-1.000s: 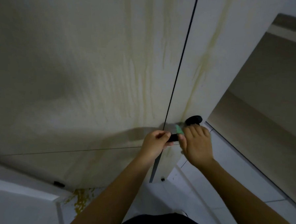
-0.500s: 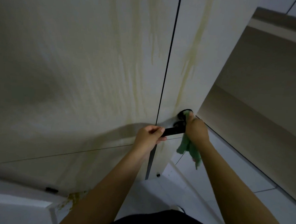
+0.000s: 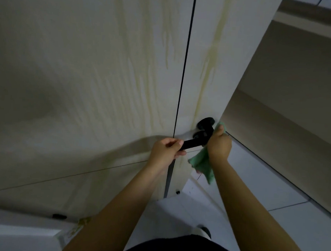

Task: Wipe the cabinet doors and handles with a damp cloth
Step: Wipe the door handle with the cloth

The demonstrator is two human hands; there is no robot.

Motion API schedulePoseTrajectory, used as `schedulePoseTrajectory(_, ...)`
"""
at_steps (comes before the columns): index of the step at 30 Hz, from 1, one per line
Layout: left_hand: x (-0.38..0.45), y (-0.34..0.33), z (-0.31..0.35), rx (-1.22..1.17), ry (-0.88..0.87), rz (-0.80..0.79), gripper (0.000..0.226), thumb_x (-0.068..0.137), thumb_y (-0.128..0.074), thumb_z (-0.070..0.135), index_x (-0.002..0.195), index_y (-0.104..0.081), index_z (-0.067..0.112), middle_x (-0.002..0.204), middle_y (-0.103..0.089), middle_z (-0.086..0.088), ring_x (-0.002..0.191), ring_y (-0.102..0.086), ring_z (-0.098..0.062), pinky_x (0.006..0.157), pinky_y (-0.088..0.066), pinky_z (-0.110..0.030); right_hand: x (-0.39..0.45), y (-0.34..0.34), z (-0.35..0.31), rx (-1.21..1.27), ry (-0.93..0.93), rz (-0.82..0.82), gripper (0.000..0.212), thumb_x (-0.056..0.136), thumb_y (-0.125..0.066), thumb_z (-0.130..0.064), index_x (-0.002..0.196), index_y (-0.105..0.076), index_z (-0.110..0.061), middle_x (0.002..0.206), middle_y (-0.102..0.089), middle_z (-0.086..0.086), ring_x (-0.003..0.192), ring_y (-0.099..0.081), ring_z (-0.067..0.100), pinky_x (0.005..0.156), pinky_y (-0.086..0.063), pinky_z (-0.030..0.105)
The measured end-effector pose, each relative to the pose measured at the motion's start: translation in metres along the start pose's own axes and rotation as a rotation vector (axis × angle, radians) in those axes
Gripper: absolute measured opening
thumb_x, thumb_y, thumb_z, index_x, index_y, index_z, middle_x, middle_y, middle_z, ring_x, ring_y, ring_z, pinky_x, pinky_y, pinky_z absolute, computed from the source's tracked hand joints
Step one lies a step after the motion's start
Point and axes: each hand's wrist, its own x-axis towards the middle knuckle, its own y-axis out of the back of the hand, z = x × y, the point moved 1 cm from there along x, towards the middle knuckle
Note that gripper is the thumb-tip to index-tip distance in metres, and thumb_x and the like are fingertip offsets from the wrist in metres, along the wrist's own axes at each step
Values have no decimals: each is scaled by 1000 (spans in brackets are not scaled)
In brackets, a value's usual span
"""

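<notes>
A pale door (image 3: 207, 50) with yellowish streaks running down it fills the upper middle, next to a wider pale panel (image 3: 77, 72) on the left. A black lever handle (image 3: 196, 138) sticks out near the door's lower edge. My left hand (image 3: 165, 150) grips the free end of the lever. My right hand (image 3: 219, 145) holds a green cloth (image 3: 202, 163) against the lever's round base, and a loose end of the cloth hangs below the hand.
White floor tiles (image 3: 254, 178) lie to the right and below. A beige wall with a baseboard (image 3: 296, 94) rises on the right. Yellow stains mark the floor at the lower left (image 3: 79, 226). A shoe tip (image 3: 204, 231) shows near the bottom.
My right hand with the cloth has slid from the middle of the lever toward its round base. The left hand keeps its grip on the lever's end.
</notes>
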Motion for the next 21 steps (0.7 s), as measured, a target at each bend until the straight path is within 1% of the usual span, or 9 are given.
schedulePoseTrajectory(2, 2, -1, -1, 4, -14, 32, 3, 93, -60, 20, 93, -63, 19, 90, -70, -1, 75, -70, -10, 72, -55, -20, -9, -13, -1, 71, -27, 22, 41, 104, -25, -36, 98, -48, -2, 73, -46, 3, 67, -45, 17, 49, -30, 24)
schedulePoseTrajectory(4, 5, -2, -2, 33, -18, 52, 6, 93, -61, 22, 87, -63, 23, 92, -70, -2, 80, -69, -14, 79, -55, -25, -19, -26, 2, 162, -18, 46, 32, 103, -31, -32, 114, -39, -3, 84, -47, 2, 66, -45, 15, 47, -29, 20)
schedulePoseTrajectory(5, 5, -2, -2, 18, -12, 50, 6, 93, -61, 21, 87, -62, 23, 92, -70, -3, 79, -70, -14, 77, -55, -24, -21, -27, 2, 172, -12, 46, 30, 103, -31, -31, 114, -37, -4, 83, -46, 1, 62, -44, 12, 47, -28, 19)
schedulePoseTrajectory(7, 4, -2, -2, -35, -9, 32, 6, 94, -59, 19, 89, -61, 20, 91, -69, -2, 73, -70, -10, 68, -54, -17, -14, -21, 1, 122, -3, 20, 29, 104, -27, -34, 103, -39, -7, 74, -44, -2, 58, -41, 8, 45, -27, 19)
schedulePoseTrajectory(9, 4, -1, 0, -36, -7, 34, 4, 94, -58, 19, 91, -60, 20, 92, -69, -2, 72, -70, -7, 62, -51, -12, -2, -11, 1, 39, 31, -4, 40, 104, -22, -37, 88, -44, -7, 67, -44, 0, 56, -42, 10, 44, -28, 19)
schedulePoseTrajectory(11, 4, -2, 1, -51, -2, 39, 4, 94, -58, 19, 91, -59, 21, 95, -69, -3, 72, -69, -6, 62, -52, -11, 8, -7, 2, -31, 64, -26, 49, 104, -20, -38, 76, -45, -7, 62, -45, 2, 54, -43, 14, 42, -28, 19)
schedulePoseTrajectory(16, 1, -7, -4, -93, -14, 80, 3, 95, -58, 21, 92, -59, 21, 97, -69, -3, 76, -70, -8, 64, -52, -11, 20, -6, 7, -181, 138, -67, 55, 104, -17, -37, 84, -54, -2, 63, -50, 8, 53, -44, 16, 46, -30, 22)
schedulePoseTrajectory(19, -3, -12, -12, -130, -39, 116, 4, 93, -59, 25, 94, -60, 21, 101, -71, -5, 87, -71, -14, 75, -53, -18, 23, -2, 14, -245, 219, -90, 55, 104, -19, -38, 82, -54, -2, 65, -53, 10, 58, -48, 21, 47, -29, 26)
schedulePoseTrajectory(21, -5, -18, -17, -144, -48, 160, 8, 91, -62, 29, 94, -59, 22, 98, -71, -2, 89, -71, -14, 81, -53, -24, 21, 3, 18, -259, 251, -92, 53, 104, -20, -38, 84, -53, -1, 66, -54, 10, 59, -48, 21, 51, -30, 30)
